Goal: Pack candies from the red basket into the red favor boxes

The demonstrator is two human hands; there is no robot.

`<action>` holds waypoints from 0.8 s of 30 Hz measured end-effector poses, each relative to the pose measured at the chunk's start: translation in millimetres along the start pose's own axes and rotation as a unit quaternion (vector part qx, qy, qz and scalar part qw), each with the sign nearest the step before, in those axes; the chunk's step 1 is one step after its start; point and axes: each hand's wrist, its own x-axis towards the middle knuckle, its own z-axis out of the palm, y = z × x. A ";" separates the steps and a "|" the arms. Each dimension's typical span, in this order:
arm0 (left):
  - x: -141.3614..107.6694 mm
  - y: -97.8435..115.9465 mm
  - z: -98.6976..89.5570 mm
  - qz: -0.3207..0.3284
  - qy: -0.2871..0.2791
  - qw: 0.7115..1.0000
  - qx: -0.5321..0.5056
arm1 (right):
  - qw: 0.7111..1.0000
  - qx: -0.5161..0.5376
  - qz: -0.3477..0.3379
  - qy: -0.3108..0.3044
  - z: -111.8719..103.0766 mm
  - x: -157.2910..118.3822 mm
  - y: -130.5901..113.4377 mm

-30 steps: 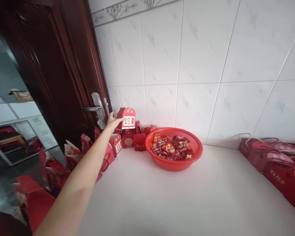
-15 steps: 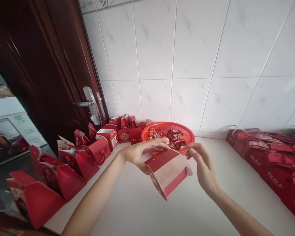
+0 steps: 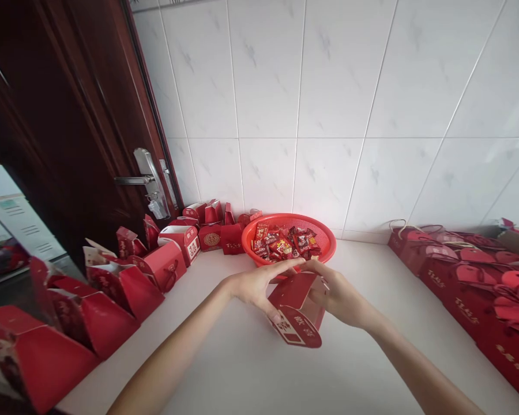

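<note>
The left hand [image 3: 255, 288] is curved around a red paper box [image 3: 298, 308], its thumb pressed on the side with the white printed panel and its fingers stretched along the far top edge, so it has hold of the box in a wide, partly open grasp. The right hand [image 3: 341, 294] is at the box's right side, fingers bent and touching it at the open part; some fingertips are hidden, and I cannot tell how firmly they grip. The box is tilted between both hands, just in front of a red plastic basket [image 3: 331, 245], above the white tabletop [image 3: 225, 363]; whether its lower edge touches that surface is unclear. Wrapped candies [image 3: 283, 245] lie heaped in the basket, near the tiled wall [image 3: 333, 98]. Along the left edge stand red gift boxes [image 3: 47, 363] in a row, some with flaps raised, continuing to the corner beside the basket. On the right are red packages [image 3: 454, 294] with gold lettering and cords. A dark wooden door [image 3: 64, 104] with a metal handle [image 3: 132, 181] is at left.
</note>
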 end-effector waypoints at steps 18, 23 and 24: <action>2.1 30.5 31.7 -0.050 0.161 0.982 0.090 | 0.995 -0.083 0.028 0.053 21.7 -0.1 8.3; -3.1 31.7 21.5 -0.059 0.199 0.968 0.138 | 0.989 -0.121 0.086 0.008 4.2 -3.9 11.8; -3.7 32.2 19.2 -0.062 0.206 0.965 0.150 | 0.988 -0.124 0.092 -0.001 0.5 -5.0 13.4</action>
